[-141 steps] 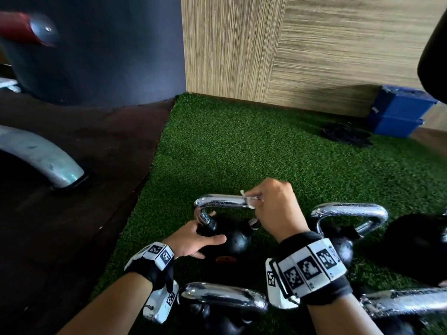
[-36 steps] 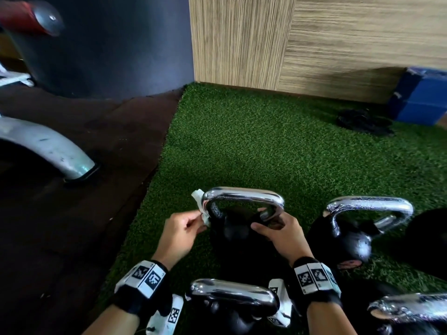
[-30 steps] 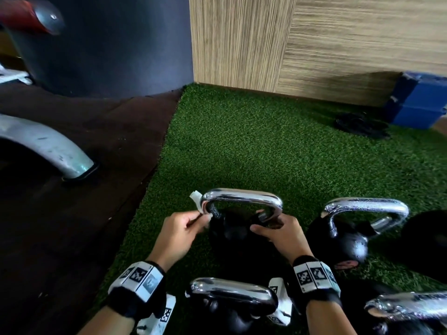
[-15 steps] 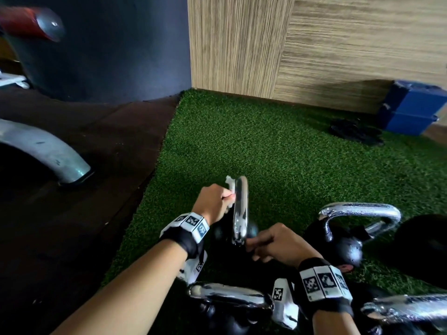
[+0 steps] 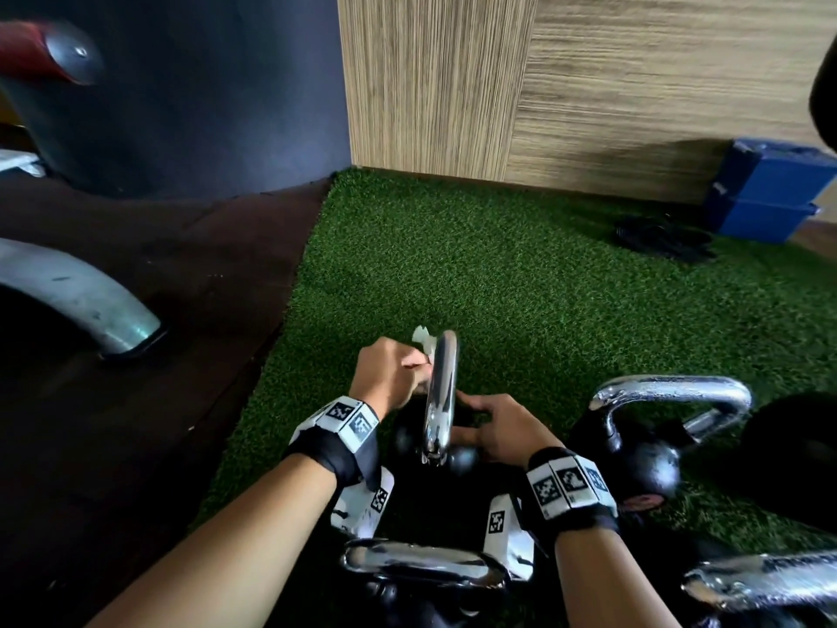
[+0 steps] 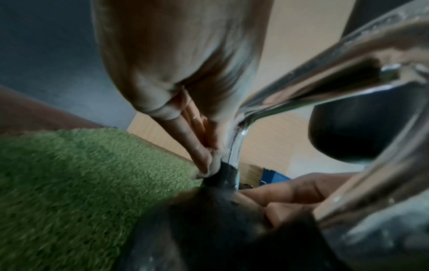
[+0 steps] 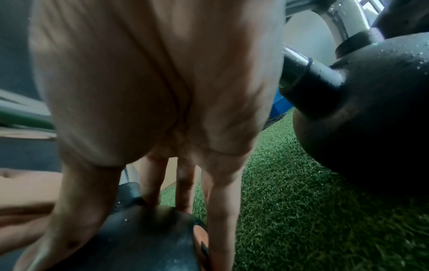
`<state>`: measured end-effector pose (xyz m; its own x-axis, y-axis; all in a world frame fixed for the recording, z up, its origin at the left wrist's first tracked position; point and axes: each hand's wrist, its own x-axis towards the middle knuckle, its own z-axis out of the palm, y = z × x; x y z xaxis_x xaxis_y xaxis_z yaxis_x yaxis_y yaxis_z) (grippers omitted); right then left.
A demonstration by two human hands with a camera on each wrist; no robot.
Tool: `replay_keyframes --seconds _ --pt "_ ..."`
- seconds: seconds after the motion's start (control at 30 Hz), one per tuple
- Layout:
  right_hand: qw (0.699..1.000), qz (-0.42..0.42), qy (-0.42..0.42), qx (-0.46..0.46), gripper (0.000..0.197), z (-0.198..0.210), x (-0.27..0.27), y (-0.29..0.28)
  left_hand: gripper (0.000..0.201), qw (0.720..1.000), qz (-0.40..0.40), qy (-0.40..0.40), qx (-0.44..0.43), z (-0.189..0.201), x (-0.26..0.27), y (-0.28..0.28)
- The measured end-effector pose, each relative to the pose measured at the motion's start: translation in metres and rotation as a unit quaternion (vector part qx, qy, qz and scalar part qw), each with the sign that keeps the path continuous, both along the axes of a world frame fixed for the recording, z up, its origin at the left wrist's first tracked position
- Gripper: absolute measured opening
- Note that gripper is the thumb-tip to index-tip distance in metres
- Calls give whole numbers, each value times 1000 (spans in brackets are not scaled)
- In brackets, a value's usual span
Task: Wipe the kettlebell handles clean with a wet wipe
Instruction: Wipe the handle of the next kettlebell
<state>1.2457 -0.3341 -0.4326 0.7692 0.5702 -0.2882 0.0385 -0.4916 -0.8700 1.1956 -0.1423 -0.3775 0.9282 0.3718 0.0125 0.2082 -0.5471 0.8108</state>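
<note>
1. From my head view I see the green turf mat (image 5: 521, 283) filling the middle and right of the floor, with dark flooring (image 5: 149, 283) to its left and a wood-grain wall (image 5: 589, 92) at the far side.
2. A blue box (image 5: 770, 188) sits at the far right against that wall.
3. Several kettlebells stand on the near part of the turf. The one I am working on, the middle kettlebell (image 5: 457, 460), is turned so its chrome handle (image 5: 441, 392) runs near to far.
4. A second kettlebell (image 5: 643, 464) stands just right of it, and the chrome handles of two more show at the near edge.
5. My right hand (image 5: 502, 428) rests spread on the black ball of the middle kettlebell, fingers straight, bracing it; the right wrist view shows the fingertips (image 7: 150, 199) touching the ball.
6. My left hand (image 5: 389, 378) pinches the wet wipe (image 5: 423, 344) against the far left side of the handle.
</note>
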Motion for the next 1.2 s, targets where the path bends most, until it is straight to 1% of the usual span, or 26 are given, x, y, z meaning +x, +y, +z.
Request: replay_keyframes --seconds 0.07,0.1,0.17,0.2,0.23,0.3,0.37,0.4,0.43,0.5,0.57,0.7,0.73,0.77,0.83,0.9,0.97,1.0,1.07,1.13,1.2 --pt "1000 3 -6 4 87 -3 1 0 10 997 20 -34 -60 -1 4 0" --pt "1000 3 -6 8 88 -4 2 0 9 996 25 -47 -69 -1 5 0" --pt "1000 0 -5 12 87 -6 3 0 6 994 30 -45 -96 0 6 -2" --pt "1000 -1 -4 12 84 -6 3 -1 10 993 34 -42 -104 1 8 -2" --pt "1000 -2 -3 14 79 -6 3 -1 13 993 29 -43 -103 5 8 -2" --pt "1000 -4 0 21 70 -7 3 -1 14 991 5 -76 -113 12 10 1" --pt "1000 -2 -7 22 67 -8 2 -2 21 982 -19 -114 -149 14 9 5" --pt "1000 0 -11 22 67 -9 2 -2 24 979 -28 -123 -162 14 8 7" --pt "1000 2 -12 24 67 -9 2 -3 23 978 -38 -125 -163 12 6 10" --pt "999 4 -11 31 69 -11 3 -3 17 980 -64 -112 -149 13 2 14" --pt "999 6 -12 35 74 -11 4 -3 17 980 -84 -94 -154 19 0 20" --pt "998 5 1 56 81 -13 5 -3 9 983 -63 -83 -149 31 0 16" --pt "998 4 6 63 83 -15 5 -4 8 982 -66 -79 -159 32 -1 15" --pt "998 3 11 69 85 -17 5 -4 8 976 -79 -71 -190 31 -3 14" --pt "997 3 14 77 86 -21 6 -5 7 957 -128 -29 -260 34 -10 17" --pt "996 4 18 83 88 -22 8 -5 9 952 -165 -7 -259 35 -16 21" --pt "996 5 17 83 90 -21 9 -3 9 957 -160 -20 -240 36 -18 22" --pt "997 7 17 81 88 -20 9 -2 10 959 -149 -32 -237 35 -20 21" --pt "996 16 23 81 77 -19 9 -1 12 956 -138 -38 -257 29 -26 20" --pt "996 17 28 79 64 -18 8 -2 13 945 -153 -20 -289 23 -35 20" --pt "996 11 27 80 56 -18 7 -4 14 939 -183 -12 -290 20 -44 22"
